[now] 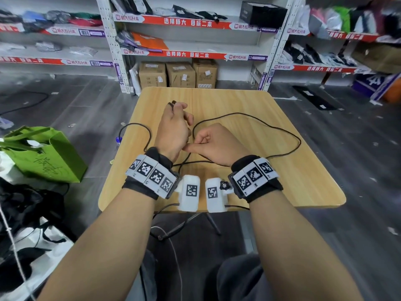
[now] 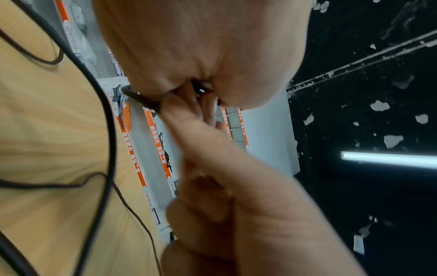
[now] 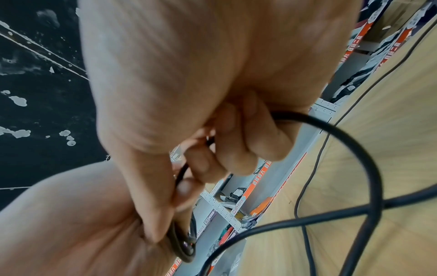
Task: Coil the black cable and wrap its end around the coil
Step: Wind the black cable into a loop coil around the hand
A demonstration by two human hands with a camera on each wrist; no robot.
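A thin black cable [image 1: 282,131] sprawls in wide loose loops over the wooden table [image 1: 293,187]. My left hand [image 1: 175,118] is raised above the table's middle with fingers curled, and a short black end of the cable sticks out at its top. Its palm [image 2: 201,46] closes round the cable [image 2: 139,98]. My right hand [image 1: 204,141] sits just to its right, touching it, and pinches the cable. In the right wrist view its fingers [image 3: 248,142] curl round the cable [image 3: 369,168], and small turns of cable lie against the left hand [image 3: 71,224].
A green bag [image 1: 43,155] and dark bags stand on the floor to the left. Three cardboard boxes [image 1: 178,74] and white shelves [image 1: 191,38] with packages rise behind the table. One cable loop hangs past the table's left edge [image 1: 130,135].
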